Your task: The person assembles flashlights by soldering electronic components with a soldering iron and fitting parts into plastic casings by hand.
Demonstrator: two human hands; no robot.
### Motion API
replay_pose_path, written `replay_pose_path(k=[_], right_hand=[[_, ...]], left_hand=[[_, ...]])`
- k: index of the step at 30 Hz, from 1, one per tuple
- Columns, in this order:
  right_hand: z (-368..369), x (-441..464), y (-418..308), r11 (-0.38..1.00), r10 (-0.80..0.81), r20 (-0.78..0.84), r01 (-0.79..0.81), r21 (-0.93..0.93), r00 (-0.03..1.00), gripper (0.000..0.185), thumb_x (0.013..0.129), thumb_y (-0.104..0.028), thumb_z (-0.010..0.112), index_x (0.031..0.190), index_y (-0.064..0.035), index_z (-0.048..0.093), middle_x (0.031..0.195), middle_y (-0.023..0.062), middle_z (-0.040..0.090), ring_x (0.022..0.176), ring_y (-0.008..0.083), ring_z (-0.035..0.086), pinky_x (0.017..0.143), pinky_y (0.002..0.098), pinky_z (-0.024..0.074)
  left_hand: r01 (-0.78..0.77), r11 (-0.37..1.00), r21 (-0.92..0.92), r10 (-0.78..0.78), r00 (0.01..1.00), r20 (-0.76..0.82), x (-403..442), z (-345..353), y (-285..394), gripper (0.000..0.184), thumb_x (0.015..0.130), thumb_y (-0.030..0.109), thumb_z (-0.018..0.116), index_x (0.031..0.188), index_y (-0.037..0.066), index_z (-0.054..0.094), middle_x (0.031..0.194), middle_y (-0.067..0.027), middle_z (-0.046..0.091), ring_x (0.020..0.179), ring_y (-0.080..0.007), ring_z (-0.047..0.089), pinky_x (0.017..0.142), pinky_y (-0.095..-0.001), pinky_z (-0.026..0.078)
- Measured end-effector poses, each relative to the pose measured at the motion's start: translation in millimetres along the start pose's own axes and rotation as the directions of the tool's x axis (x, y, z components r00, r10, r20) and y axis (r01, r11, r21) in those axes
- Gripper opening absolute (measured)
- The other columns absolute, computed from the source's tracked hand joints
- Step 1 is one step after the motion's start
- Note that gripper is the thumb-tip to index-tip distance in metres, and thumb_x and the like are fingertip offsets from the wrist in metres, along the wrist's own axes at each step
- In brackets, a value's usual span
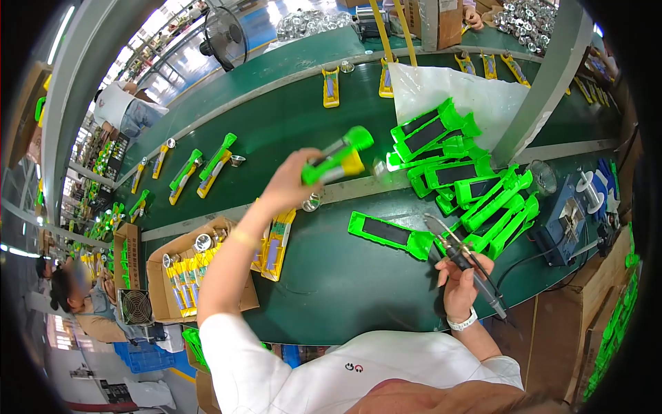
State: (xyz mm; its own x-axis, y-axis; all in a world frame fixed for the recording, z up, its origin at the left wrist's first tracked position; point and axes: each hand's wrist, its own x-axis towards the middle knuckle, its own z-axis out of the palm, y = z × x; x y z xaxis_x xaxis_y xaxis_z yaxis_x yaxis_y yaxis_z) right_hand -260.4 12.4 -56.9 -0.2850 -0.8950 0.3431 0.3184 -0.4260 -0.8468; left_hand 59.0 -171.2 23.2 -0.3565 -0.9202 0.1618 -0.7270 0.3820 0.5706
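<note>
Hair [476, 401] and a white shirt [303, 376] are shown nearest the camera. Beyond them, a green-and-yellow unit [338, 157] is gripped in the left hand [286, 185] and held above the workbench [324, 297] edge near the belt; it is blurred, so whether its halves are fastened cannot be told. In the right hand [463, 279], what appears to be a soldering iron [491, 298] is grasped, its tip directed toward the green casings.

One loose casing [389, 233] is laid on the bench between the hands, and a pile of green casings [462, 176] is heaped behind it. Yellow parts [274, 250] are set beside the left forearm, and more are stacked in a cardboard box [249, 298]. A blue device [562, 221] is placed at the right.

On the green belt [262, 124], a few green-and-yellow pairs [217, 165] are laid toward the left and may be judged further along; yellow pieces [331, 88] without green are seen farther back. Judging by the pile and the box, much appears left to be worked. A seated co-worker [96, 307] is seen at far left.
</note>
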Motion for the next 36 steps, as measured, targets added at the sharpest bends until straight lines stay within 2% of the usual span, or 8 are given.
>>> replay_pose_path(k=[5,9,12,14,19,24,30,36], right_hand=[[3,-5,2,0.998,0.036,0.172,-0.027,-0.056,0.985,0.041,0.093,-0.037,0.054,0.113,-0.0064,0.034,0.108,0.0163,0.047,0.08,0.0262,0.063,0.052,0.0284,0.0507],[-5,-5,5,0.981,0.097,0.222,-0.055,-0.188,0.97,0.038,0.095,-0.035,0.051,0.111,-0.0054,0.034,0.108,0.0168,0.045,0.081,0.0228,0.063,0.07,0.0318,0.0508],[3,-1,5,0.972,0.098,0.255,-0.037,-0.233,0.962,0.038,0.095,-0.035,0.051,0.112,-0.0048,0.036,0.109,0.0185,0.047,0.109,0.0304,0.053,0.094,0.0427,0.0395],[1,4,14,0.928,0.038,0.334,0.091,-0.361,0.942,0.04,0.096,-0.035,0.048,0.117,-0.004,0.034,0.118,0.0184,0.044,0.105,0.0286,0.056,0.089,0.0396,0.0462],[7,3,14,0.883,0.167,0.31,-0.002,-0.47,0.936,0.04,0.098,-0.034,0.045,0.121,-0.0027,0.034,0.119,0.0159,0.049,0.098,0.0216,0.058,0.09,0.0345,0.0439],[5,0,11,0.875,0.253,0.237,-0.117,-0.469,0.938,0.038,0.099,-0.033,0.043,0.119,-0.0029,0.032,0.112,0.0161,0.055,0.097,0.022,0.06,0.086,0.0344,0.0474],[18,3,9,0.9,0.382,0.253,-0.296,-0.319,0.889,0.036,0.1,-0.034,0.04,0.119,-0.0061,0.029,0.106,0.0191,0.059,0.097,0.0244,0.062,0.073,0.0321,0.0482],[-5,-11,-4,0.979,0.084,0.156,-0.053,-0.197,0.984,0.039,0.097,-0.035,0.048,0.118,-0.0045,0.035,0.101,0.014,0.058,0.083,0.016,0.059,0.071,0.0272,0.0463]], left_hand=[[0.105,0.994,0.032,-0.106,0.994,0.026,52,21,-71,0.06,0.069,0.011,0.073,0.123,0.011,0.046,0.121,-0.0167,0.051,0.114,-0.0337,0.05,0.096,-0.038,0.041],[0.049,0.939,0.34,-0.053,0.999,0.001,15,-8,-39,0.068,0.067,0.012,0.076,0.126,0.009,0.043,0.123,-0.0176,0.05,0.121,-0.0336,0.043,0.1,-0.039,0.039],[0.358,0.845,0.396,-0.34,0.933,-0.119,-45,-22,-7,0.061,0.072,0.02,0.073,0.125,0.007,0.044,0.104,-0.0141,0.058,0.101,-0.0365,0.055,0.087,-0.0453,0.044],[0.385,0.688,0.615,-0.425,0.901,-0.089,-88,-7,23,0.059,0.072,0.023,0.075,0.121,0.005,0.047,0.088,-0.01,0.059,0.09,-0.0313,0.057,0.082,-0.043,0.044],[0.158,0.611,0.775,-0.078,0.987,-0.14,-157,36,19,0.053,0.071,0.015,0.072,0.118,0.006,0.048,0.094,-0.0125,0.057,0.086,-0.0293,0.056,0.075,-0.0412,0.043],[-0.338,0.815,0.471,0.431,0.897,-0.101,-196,51,32,0.049,0.065,0.004,0.07,0.11,0.01,0.052,0.101,-0.0096,0.057,0.093,-0.028,0.056,0.082,-0.0411,0.043],[-0.496,0.787,0.367,0.539,0.842,-0.019,-168,91,73,0.037,0.068,0.009,0.069,0.104,0.014,0.06,0.11,-0.0052,0.059,0.1,-0.0217,0.057,0.087,-0.0392,0.043],[-0.456,0.874,0.169,0.486,0.828,-0.28,-161,71,56,0.033,0.071,0.0,0.066,0.102,0.007,0.056,0.101,-0.0105,0.059,0.099,-0.0298,0.057,0.087,-0.0411,0.044]])
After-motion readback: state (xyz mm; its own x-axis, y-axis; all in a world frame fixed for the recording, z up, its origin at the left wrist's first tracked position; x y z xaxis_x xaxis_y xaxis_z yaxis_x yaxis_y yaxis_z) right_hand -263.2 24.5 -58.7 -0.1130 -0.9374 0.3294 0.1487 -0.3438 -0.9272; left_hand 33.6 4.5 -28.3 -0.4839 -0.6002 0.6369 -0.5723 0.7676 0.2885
